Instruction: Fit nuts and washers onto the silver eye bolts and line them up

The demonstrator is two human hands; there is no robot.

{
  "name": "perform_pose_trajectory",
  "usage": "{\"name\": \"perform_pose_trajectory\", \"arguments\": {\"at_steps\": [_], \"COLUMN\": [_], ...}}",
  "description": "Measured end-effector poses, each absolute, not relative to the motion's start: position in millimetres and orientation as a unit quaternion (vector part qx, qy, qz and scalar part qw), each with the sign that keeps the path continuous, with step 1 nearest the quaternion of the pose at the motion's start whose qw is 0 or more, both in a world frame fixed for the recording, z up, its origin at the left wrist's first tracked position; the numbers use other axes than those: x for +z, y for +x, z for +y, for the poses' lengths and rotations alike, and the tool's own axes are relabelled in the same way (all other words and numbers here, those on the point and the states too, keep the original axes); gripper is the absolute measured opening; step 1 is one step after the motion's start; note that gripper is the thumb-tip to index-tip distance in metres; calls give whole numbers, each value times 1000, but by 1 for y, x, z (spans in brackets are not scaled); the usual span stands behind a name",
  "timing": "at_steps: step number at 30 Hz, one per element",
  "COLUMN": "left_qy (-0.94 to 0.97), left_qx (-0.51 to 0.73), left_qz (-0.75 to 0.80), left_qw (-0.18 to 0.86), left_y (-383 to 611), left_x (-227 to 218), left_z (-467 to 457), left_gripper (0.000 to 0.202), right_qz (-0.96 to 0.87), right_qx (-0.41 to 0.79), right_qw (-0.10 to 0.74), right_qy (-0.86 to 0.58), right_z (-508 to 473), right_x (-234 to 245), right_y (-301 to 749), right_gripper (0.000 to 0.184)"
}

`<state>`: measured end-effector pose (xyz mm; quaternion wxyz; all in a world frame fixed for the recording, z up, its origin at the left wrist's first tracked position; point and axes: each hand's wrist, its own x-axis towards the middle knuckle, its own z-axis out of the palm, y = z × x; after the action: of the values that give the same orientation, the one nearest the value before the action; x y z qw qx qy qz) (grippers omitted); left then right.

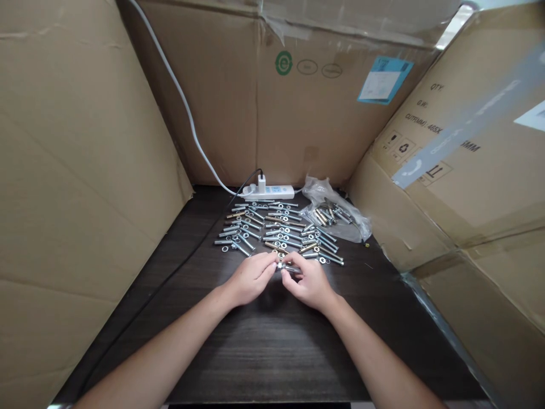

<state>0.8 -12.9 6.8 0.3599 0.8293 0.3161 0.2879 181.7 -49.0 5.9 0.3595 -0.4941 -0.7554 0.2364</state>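
Observation:
Over the near edge of the laid-out hardware, my two hands meet around one metal bolt point(293, 269). My right hand point(310, 282) grips its shaft between thumb and fingers, with the shaft pointing right. At the bolt's left end, a nut point(280, 266) shows between the hands. My left hand point(252, 279) has its fingers pressed together in a pinch at that end; its fingertips partly hide the nut. Just beyond lie rows of bolts, sleeves point(276, 247), loose washers point(225, 249) and rings, some silver and some brass-coloured.
A clear plastic bag point(313, 196) with more bolts lies at the back right. Behind the rows sits a white power strip point(279, 192) with a plugged-in charger. A black cable point(187, 258) crosses the dark table point(255, 352) on the left. Cardboard walls point(221, 102) enclose three sides.

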Motion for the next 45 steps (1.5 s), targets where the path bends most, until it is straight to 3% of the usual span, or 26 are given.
{"name": "perform_pose_trajectory", "arguments": {"at_steps": [9,19,26,34,45], "left_qy": [808,804,819,803,814], "left_qx": [349,308,268,347,295], "left_qz": [300,317,324,307,308], "left_qw": [367,399,390,373,394], "left_y": [4,2,1,3,2], "left_x": [13,13,11,13,10], "left_z": [-17,-15,-14,-17,-16], "left_gripper": [17,14,30,18,23], "right_qz": [-752,-752,-747,-743,-748], "right_qx": [232,237,236,235,217], "right_qw": [361,364,382,390,398], "right_qy": [-500,-496,-490,-490,-486], "right_z": [-47,-49,-49,-49,-49], "right_x": [4,3,7,4,5], "right_y": [182,183,182,182,181], "right_gripper": [14,17,17,19,16]}}
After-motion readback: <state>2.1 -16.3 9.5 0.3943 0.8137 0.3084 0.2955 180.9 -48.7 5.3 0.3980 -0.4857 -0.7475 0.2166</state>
